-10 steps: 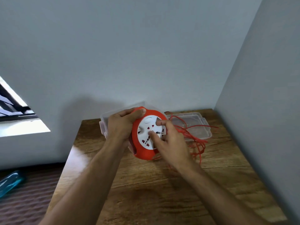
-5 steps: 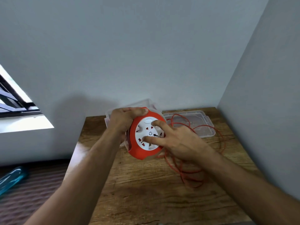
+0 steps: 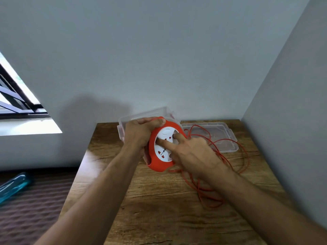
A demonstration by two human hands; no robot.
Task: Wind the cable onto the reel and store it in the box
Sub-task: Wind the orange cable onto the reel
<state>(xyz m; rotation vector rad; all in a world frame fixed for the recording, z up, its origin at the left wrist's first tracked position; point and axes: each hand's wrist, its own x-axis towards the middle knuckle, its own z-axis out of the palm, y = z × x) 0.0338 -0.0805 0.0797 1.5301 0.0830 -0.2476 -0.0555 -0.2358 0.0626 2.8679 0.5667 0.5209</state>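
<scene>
Two hands work the orange reel [image 3: 160,163], held tilted above the surface's far edge: left hand [image 3: 139,133] fingers clenched around its rim, right hand [image 3: 192,154] fingers pressing its white face. Loose cable [image 3: 228,162] sprawls toward the right edge, over the clear box [image 3: 230,140].

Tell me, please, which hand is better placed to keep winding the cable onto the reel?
Probably the right hand: its fingers rest on the reel's white face, and the loose cable lies on its side. The left hand grips the rim.
</scene>
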